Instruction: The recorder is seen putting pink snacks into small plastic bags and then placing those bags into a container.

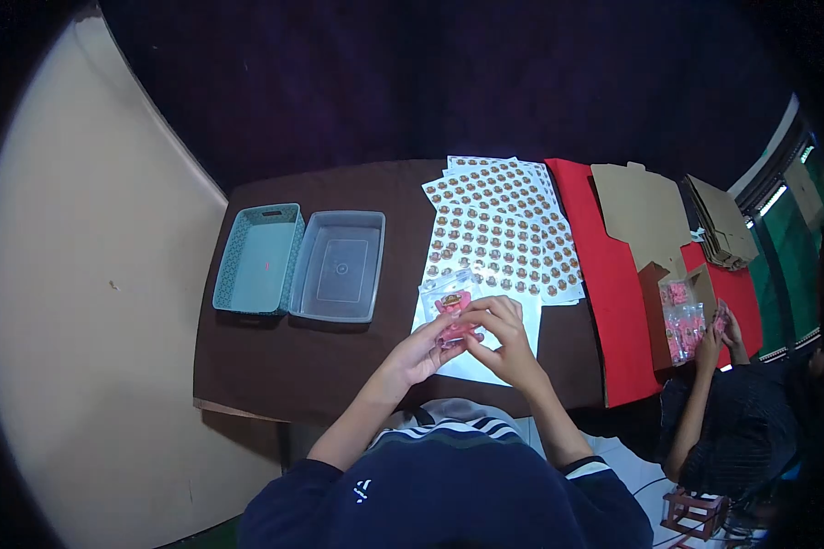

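Note:
A clear plastic pouch [453, 300] with pink pieces inside and a round brown sticker on its front is held between both hands. My left hand [420, 352] grips its lower left part. My right hand [500, 336] is on its right side, the fingers bent over the pink contents; whether they pinch the plastic is hard to tell. Beneath and beyond the pouch lie overlapping white sheets of round brown stickers [491, 240]. The near end of the front sheet, under my hands, is plain white.
To the left stand a teal plastic basket [257, 259] and a translucent plastic tray [342, 274]. On a red cloth [594, 329] to the right are an open cardboard box [652, 336] holding several pink pouches and folded cardboard boxes [722, 219]. A co-worker's hands [717, 336] hold a pouch beside the box.

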The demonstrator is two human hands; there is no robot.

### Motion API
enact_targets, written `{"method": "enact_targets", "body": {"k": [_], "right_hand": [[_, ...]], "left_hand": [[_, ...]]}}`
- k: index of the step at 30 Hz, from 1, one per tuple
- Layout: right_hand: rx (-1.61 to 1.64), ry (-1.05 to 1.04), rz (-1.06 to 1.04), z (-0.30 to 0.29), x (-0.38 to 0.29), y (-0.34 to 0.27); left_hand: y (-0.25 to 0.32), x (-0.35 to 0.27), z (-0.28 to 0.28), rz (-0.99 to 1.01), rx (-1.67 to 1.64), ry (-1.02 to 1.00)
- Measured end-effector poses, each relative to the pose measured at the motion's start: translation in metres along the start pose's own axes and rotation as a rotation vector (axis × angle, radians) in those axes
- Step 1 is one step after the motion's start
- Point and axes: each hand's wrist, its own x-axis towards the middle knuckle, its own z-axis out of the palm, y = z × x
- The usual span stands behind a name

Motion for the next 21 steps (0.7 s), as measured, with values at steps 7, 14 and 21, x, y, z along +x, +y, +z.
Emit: {"method": "enact_targets", "body": {"k": [7,14,21], "right_hand": [[-0.036,-0.021,-0.05,0.002,0.001,0.003],[-0.186,0.145,-0.122,0.01,0.0,-0.004],[0.003,0.168,-0.022,0.002,-0.003,-0.001]], "left_hand": [[-0.001,-0.002,0.0,0.021,0.019,0.012],[-0.005,-0.003,0.01,0.077,-0.046,0.019],[0.002,-0.015,0.011,0.072,0.058,-0.078]]}}
